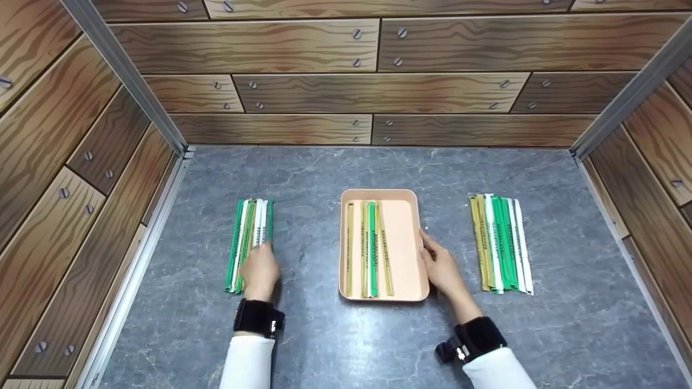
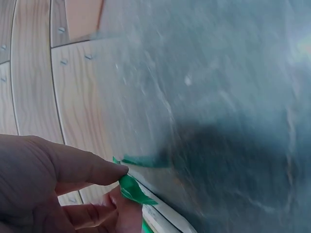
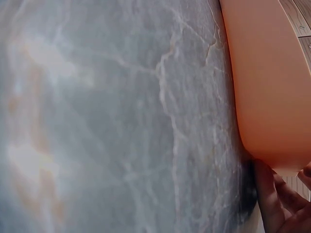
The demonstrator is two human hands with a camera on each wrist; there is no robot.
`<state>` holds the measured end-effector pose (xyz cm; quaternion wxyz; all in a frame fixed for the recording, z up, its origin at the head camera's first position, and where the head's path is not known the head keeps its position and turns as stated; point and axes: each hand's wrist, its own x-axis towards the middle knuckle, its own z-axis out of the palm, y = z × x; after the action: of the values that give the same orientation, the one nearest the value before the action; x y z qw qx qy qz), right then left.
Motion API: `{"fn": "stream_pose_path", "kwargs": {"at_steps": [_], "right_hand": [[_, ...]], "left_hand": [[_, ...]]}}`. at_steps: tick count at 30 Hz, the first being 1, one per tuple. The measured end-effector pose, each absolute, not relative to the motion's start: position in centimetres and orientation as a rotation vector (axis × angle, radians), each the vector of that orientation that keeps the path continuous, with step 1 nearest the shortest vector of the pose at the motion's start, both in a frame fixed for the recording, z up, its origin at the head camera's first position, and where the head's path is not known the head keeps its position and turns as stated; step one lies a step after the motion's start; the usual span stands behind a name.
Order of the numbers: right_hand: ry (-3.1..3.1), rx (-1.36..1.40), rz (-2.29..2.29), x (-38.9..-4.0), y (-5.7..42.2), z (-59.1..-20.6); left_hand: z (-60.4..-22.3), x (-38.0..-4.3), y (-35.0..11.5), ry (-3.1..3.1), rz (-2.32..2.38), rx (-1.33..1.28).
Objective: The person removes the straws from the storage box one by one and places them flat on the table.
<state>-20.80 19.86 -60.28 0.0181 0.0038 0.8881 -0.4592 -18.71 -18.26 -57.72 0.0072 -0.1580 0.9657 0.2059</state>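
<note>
My left hand (image 1: 260,272) pinches a slim green stick packet (image 2: 133,190) between thumb and finger, at the right side of the left group. That group of stick packets (image 1: 235,246), green, white and gold, lies side by side on the table, partly hidden under the hand. In the middle stands a shallow peach tray (image 1: 408,248). It holds several gold packets (image 1: 385,248) and a green packet (image 1: 372,248) lying lengthwise on its left half. My right hand (image 1: 444,270) grips the tray's right wall, its fingers against the outside in the right wrist view.
A second group of gold, white and green stick packets (image 1: 503,243) lies to the right of the tray. The grey marbled table (image 1: 313,346) is bounded by a wood-patterned back wall (image 1: 346,94) and side walls with metal edging (image 1: 127,259).
</note>
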Motion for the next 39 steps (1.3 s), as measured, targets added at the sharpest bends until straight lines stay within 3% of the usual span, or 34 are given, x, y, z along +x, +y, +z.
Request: {"fn": "stream_pose_path", "kwargs": {"at_steps": [12, 27, 39], "right_hand": [[2.755, 0.013, -1.426, -20.7, 19.8, -60.1], [2.755, 0.021, -1.442, -20.8, 19.9, -60.3], [2.746, 0.022, -1.422, -20.8, 19.9, -60.3]], "left_hand": [[-57.1, -18.2, -17.4, 3.073, 0.649, -0.456], [-54.7, -16.6, -5.8, 2.985, 1.093, 0.208], [-56.3, -17.1, -2.2, 2.857, 0.880, 0.171]]}}
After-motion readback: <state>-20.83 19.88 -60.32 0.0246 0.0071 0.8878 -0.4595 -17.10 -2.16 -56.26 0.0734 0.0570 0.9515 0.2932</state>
